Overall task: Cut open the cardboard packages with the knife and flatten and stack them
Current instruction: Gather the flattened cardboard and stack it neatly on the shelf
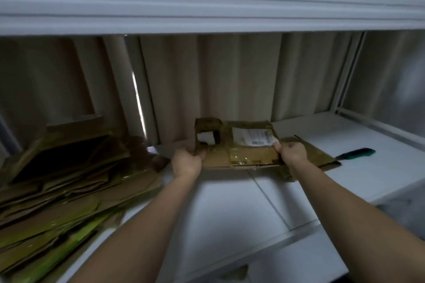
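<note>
Presently, the left hand (187,163) and right hand (291,151) are each gripping an end of the flattened package (241,149), long axis lying left-right; the knife (355,153) is lying beside it.

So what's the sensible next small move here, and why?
Probably carry the flattened box left onto the cardboard stack: both the left hand and right hand grip its ends, it looks cut open, and the knife lies aside.
</note>
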